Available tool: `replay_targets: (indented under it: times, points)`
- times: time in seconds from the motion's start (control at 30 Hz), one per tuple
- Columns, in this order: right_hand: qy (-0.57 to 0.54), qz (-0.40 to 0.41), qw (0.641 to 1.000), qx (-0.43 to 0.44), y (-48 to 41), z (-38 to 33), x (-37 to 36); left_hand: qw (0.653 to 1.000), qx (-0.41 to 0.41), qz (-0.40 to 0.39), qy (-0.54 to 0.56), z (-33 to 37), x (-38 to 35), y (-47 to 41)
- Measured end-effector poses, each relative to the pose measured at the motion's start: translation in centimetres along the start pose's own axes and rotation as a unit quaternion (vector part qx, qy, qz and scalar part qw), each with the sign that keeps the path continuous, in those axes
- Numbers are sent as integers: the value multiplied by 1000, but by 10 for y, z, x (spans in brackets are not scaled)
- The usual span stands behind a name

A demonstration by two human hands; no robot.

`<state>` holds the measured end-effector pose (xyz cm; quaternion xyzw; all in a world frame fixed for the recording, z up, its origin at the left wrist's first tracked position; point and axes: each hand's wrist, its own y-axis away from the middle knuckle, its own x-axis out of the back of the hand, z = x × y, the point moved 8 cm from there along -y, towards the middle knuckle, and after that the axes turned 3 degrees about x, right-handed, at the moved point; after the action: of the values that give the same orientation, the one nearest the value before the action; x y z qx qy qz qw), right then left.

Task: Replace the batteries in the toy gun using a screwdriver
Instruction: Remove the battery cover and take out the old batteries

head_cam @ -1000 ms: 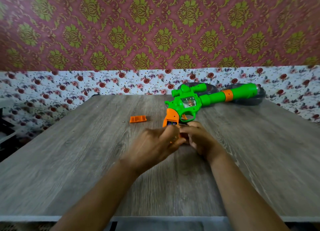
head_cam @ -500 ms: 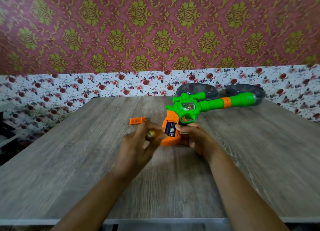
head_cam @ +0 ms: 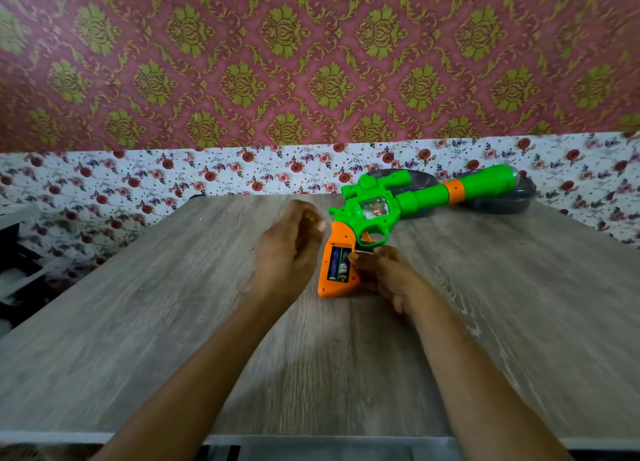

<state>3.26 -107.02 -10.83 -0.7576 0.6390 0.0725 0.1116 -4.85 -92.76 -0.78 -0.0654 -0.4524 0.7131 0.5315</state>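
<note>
print on the batteries (head_cam: 337, 266) in the open orange grip (head_cam: 341, 235) is too small to read. the toy gun (head_cam: 377, 211) lies on the grey wood-grain counter (head_cam: 156, 322), well apart from the near edge. its barrel reaches the far edge over two dark round dishes (head_cam: 498, 202). the right hand (head_cam: 386, 275) has its fingers curled round the grip. the left hand (head_cam: 287, 249) hovers just beside the grip, blurred, with fingers curled on what i cannot tell. floral and damask wallpaper (head_cam: 242, 80) is behind.
</note>
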Motion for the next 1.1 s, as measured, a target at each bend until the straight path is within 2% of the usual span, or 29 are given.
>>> replay_targets:
  times: [0.1, 0.17, 0.33, 0.43, 0.5, 0.8, 0.93, 1.1]
  points:
    - [18, 0, 1000, -3, -1, 0, -2, 975, 48, -130, -172, -14, -32, -4]
    - [42, 11, 999, -8, -3, 1, -1, 955, 73, -167, -235, -28, -45, 3]
    - [65, 13, 998, -7, -4, 1, -1, 965, 142, -191, -105, -42, -49, 7]
    - [69, 6, 998, -4, -3, 1, -3, 970, 113, -186, -113, -41, -45, 6]
    - [67, 8, 998, -3, -2, 0, -4, 970, 54, -161, -171, -35, -44, 7]
    - [59, -6, 998, 5, 0, -1, -6, 930, -92, -120, -336, -5, -46, 14]
    - [40, 5, 999, 1, 2, -2, -6, 935, -70, -125, -324, -8, -48, 13]
    - [59, 25, 998, 7, 2, -4, -6, 971, 14, -127, -202, -28, -42, 10]
